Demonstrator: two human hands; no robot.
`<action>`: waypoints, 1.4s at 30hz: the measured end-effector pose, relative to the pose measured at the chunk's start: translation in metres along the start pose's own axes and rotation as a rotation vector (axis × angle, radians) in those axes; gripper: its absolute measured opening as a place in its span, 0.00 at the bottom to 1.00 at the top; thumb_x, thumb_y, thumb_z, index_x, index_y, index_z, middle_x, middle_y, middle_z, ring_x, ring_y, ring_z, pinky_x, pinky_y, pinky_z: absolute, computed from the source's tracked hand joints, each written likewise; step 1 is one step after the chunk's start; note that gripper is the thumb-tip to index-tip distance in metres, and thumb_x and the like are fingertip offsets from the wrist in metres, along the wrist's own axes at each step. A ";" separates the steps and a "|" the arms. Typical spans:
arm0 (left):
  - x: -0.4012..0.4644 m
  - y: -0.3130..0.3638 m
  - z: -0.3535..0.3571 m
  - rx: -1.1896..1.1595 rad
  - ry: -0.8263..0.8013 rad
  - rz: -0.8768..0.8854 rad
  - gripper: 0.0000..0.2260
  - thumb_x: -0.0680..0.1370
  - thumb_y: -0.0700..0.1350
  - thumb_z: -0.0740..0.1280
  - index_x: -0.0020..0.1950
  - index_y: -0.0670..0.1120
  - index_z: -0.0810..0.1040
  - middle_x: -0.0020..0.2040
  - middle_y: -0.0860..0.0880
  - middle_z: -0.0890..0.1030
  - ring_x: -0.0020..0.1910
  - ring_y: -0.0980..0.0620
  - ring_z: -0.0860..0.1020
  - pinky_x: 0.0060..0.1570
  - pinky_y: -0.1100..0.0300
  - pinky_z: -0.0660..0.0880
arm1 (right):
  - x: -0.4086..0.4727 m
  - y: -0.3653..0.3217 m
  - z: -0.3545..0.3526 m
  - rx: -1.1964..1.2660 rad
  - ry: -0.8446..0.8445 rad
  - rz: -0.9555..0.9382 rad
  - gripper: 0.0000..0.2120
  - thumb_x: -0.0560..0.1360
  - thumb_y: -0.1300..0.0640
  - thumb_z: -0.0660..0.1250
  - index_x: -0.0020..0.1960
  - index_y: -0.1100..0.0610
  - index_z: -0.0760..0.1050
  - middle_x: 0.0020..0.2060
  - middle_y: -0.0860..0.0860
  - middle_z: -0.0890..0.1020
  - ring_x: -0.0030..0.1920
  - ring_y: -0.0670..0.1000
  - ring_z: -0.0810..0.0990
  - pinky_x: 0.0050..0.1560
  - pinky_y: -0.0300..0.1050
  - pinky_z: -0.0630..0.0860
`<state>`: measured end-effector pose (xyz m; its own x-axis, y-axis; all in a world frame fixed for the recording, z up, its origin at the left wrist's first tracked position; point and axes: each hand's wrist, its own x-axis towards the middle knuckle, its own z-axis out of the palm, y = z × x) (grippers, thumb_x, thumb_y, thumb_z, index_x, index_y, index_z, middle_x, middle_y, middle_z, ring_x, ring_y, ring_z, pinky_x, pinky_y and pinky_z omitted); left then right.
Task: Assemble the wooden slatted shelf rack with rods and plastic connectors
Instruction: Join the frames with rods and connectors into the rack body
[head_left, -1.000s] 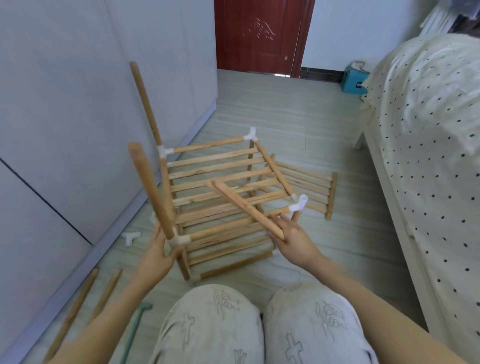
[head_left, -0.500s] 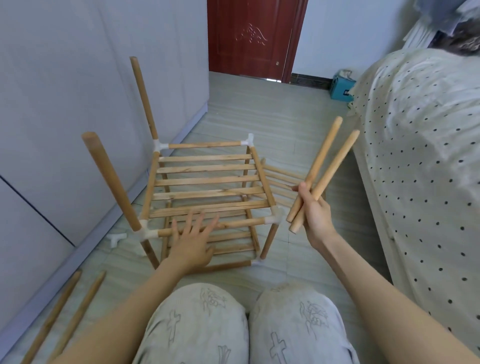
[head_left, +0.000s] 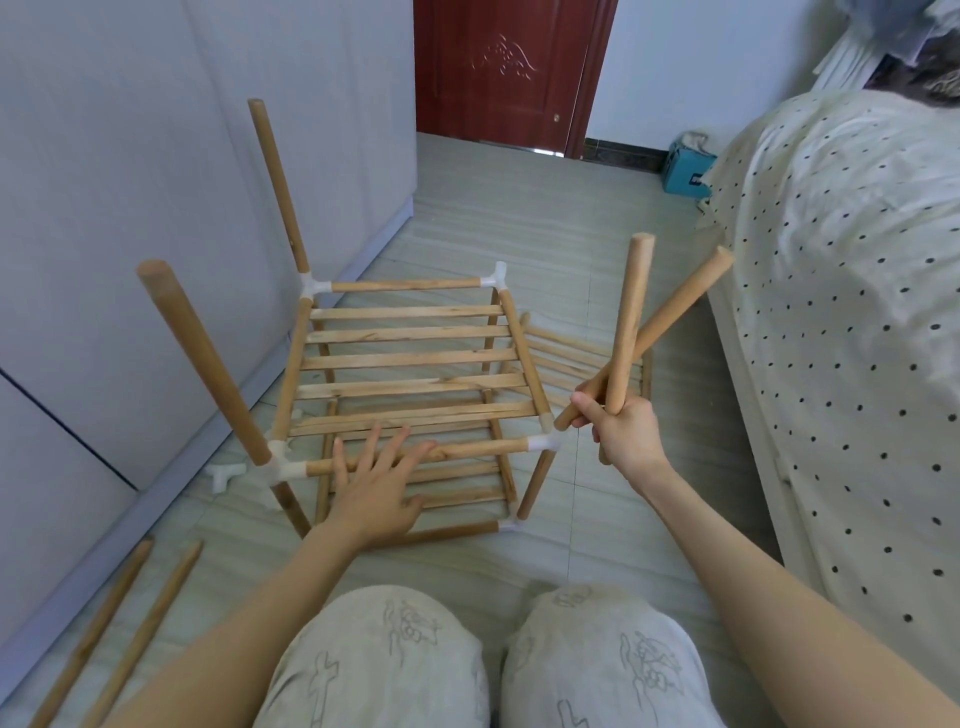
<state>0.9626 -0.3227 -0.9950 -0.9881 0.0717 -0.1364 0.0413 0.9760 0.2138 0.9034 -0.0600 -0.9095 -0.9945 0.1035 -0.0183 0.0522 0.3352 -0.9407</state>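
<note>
I am kneeling on the pale floor, my two knees in light patterned trousers closest to me. Down at my left side two loose rods are lying on the floor along the grey wall panel. My left hand is lying flat, fingers straight and spread, pressing on the near front rod of the rack; it is clasping nothing. My right hand is curling round the lower ends of two more rods, which are crossing just above my fist and fanning upward to the right. The lower tip of one of them is sitting just beside the white connector at the rack's near right corner; I cannot tell whether it is touching. The rack is standing on the floor right ahead of me, two slatted levels joined by white plastic corner pieces. Two upright rods are sticking up from its left corners, one near and one far, while the right corners are carrying none. A spare connector is lying on the floor by the near left corner. Another slatted panel is lying flat behind the rack to the right. The dotted bedspread is hanging along my right, a teal box is sitting past it, and the red-brown door is standing at the far end
</note>
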 end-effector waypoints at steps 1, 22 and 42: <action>0.000 0.000 0.001 -0.005 0.000 -0.001 0.30 0.78 0.57 0.59 0.75 0.63 0.46 0.77 0.55 0.41 0.74 0.49 0.33 0.66 0.39 0.29 | 0.001 0.001 0.000 -0.019 -0.013 -0.020 0.05 0.75 0.59 0.67 0.42 0.59 0.77 0.29 0.48 0.80 0.24 0.37 0.74 0.27 0.28 0.70; 0.007 -0.023 0.008 -0.078 0.006 0.005 0.20 0.79 0.61 0.50 0.71 0.62 0.58 0.77 0.57 0.50 0.75 0.51 0.36 0.64 0.41 0.26 | -0.026 0.030 0.026 -0.414 0.018 -0.259 0.08 0.73 0.54 0.70 0.47 0.59 0.76 0.38 0.52 0.81 0.38 0.49 0.77 0.37 0.36 0.67; 0.020 -0.011 0.003 -0.068 0.072 0.028 0.21 0.79 0.48 0.59 0.72 0.57 0.62 0.78 0.46 0.44 0.74 0.39 0.35 0.70 0.42 0.37 | -0.031 0.017 0.044 -0.431 -0.253 -0.472 0.09 0.73 0.51 0.69 0.45 0.50 0.69 0.35 0.51 0.83 0.35 0.52 0.80 0.33 0.33 0.69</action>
<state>0.9432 -0.3314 -1.0033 -0.9949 0.0812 -0.0605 0.0609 0.9573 0.2825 0.9312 -0.0987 -0.9403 -0.9078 -0.3491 0.2324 -0.4120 0.6388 -0.6497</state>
